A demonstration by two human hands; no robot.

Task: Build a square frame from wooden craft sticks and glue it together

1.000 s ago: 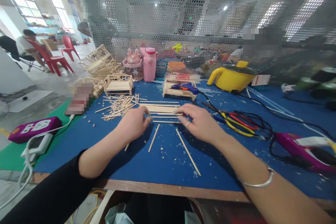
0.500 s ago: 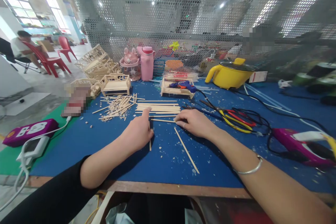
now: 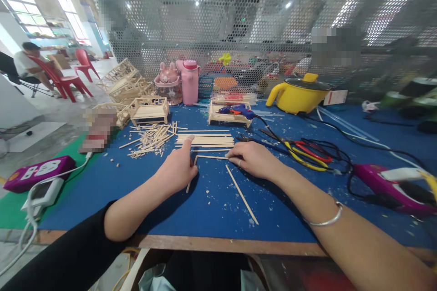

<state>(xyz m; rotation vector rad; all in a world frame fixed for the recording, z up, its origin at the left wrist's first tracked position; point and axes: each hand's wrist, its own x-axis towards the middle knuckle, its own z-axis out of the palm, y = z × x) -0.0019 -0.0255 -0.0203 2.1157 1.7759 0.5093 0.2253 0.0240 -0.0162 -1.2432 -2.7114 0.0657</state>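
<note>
My right hand (image 3: 248, 157) pinches the right end of a thin wooden stick (image 3: 210, 157) that lies crosswise on the blue table mat. With the thumb and lower fingers closed and the index finger pointing forward, my left hand (image 3: 179, 163) holds a second wooden stick (image 3: 189, 186), partly hidden by the hand. Its upper end meets the left end of the crosswise stick at an angle. Between my forearms a loose stick (image 3: 241, 194) lies slanted. Just beyond my hands is a row of parallel sticks (image 3: 208, 140).
A heap of short sticks (image 3: 153, 138) lies left. Behind stand small stick-built beds (image 3: 150, 110), a blue glue gun (image 3: 239, 110) resting on one, a pink bottle (image 3: 190, 82) and a yellow pot (image 3: 300, 95). Pliers and cables (image 3: 310, 157) lie right; a phone (image 3: 99, 131) is left.
The stick at my left hand has swung so its lower end points further left, and its upper end now meets the crosswise stick. My left hand shifted slightly left; my right stayed put.
</note>
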